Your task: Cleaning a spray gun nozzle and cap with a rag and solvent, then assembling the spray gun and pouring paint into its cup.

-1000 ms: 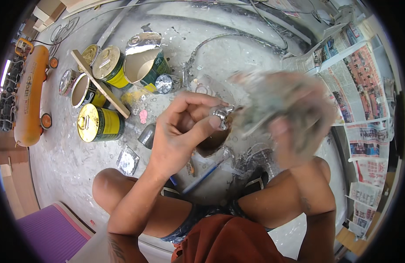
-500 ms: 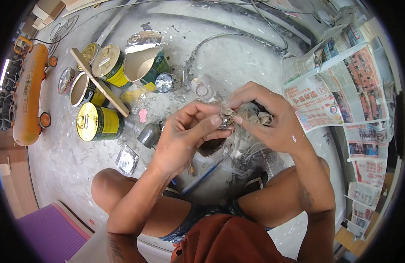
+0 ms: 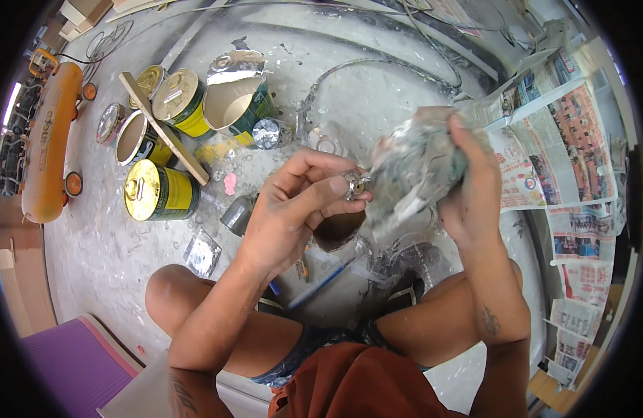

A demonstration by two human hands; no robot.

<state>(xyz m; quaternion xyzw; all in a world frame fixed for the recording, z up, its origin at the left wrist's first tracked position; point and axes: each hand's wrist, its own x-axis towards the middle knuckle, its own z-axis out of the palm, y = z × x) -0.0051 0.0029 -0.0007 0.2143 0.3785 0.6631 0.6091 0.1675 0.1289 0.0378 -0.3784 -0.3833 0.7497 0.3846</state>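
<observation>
Between the thumb and fingers of my left hand (image 3: 283,205) is a small silver metal fitting (image 3: 356,184) with a brass-coloured centre. My right hand (image 3: 471,188) grips a crumpled, stained rag (image 3: 422,164), which is blurred by motion and now apart from the fitting. Under my left fingers, on the floor, shows a brown rounded piece (image 3: 339,230), partly hidden. A grey metal cup (image 3: 238,214) lies left of my left wrist. A long blue stick-like tool (image 3: 325,284) rests between my feet.
Left of my hands stand several yellow-and-green paint cans (image 3: 161,191), with a wooden stick (image 3: 165,129) across some. An orange air compressor (image 3: 53,143) is at the far left. Newspaper (image 3: 565,139) covers the right side. A dark hose (image 3: 377,59) curves across the floor ahead.
My right hand has pulled the rag off the fitting and moved right and away from me with it. My left hand stays nearly in place, still pinching the fitting.
</observation>
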